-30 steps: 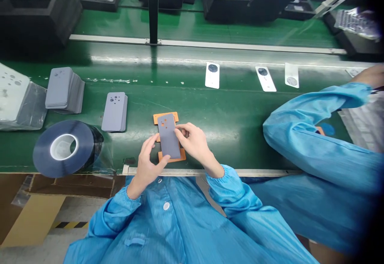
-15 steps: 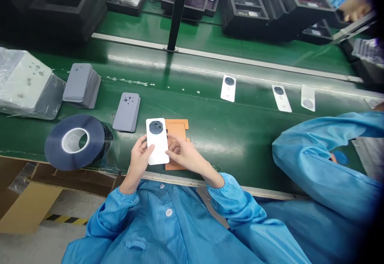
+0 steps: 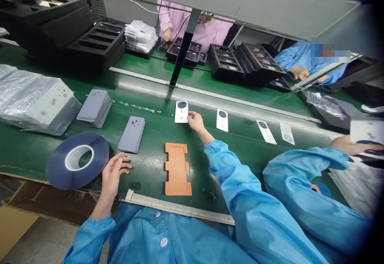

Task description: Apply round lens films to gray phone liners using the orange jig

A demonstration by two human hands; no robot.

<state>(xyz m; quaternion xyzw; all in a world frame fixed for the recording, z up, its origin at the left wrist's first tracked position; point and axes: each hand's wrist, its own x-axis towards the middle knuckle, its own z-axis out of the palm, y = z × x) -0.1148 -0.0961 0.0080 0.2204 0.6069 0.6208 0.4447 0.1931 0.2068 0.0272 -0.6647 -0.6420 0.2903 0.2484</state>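
My right hand (image 3: pixel 196 121) reaches forward over the green bench and pinches the right edge of a white phone back cover (image 3: pixel 181 116) with a dark round camera area. Whether that cover rests flat or hovers slightly I cannot tell. My left hand (image 3: pixel 113 170) is empty, fingers apart, beside the roll of dark film (image 3: pixel 57 164) and just below a small stack of grey phone-shaped sheets (image 3: pixel 131 139). Between my arms an orange fixture plate (image 3: pixel 177 170) with notched sides lies bare on the bench.
Rightward along the bench lie several more white covers (image 3: pixel 222 125). A taller grey stack (image 3: pixel 93 107) and plastic-wrapped sheets (image 3: pixel 33 96) stand left. Black trays (image 3: pixel 225 66) sit behind the rail and post (image 3: pixel 183 52). A co-worker's blue sleeve (image 3: pixel 288 168) is close on my right.
My right hand has carried the white cover forward from above the orange plate. My left hand has let go of it and moved left toward the film roll. The view has tilted up.
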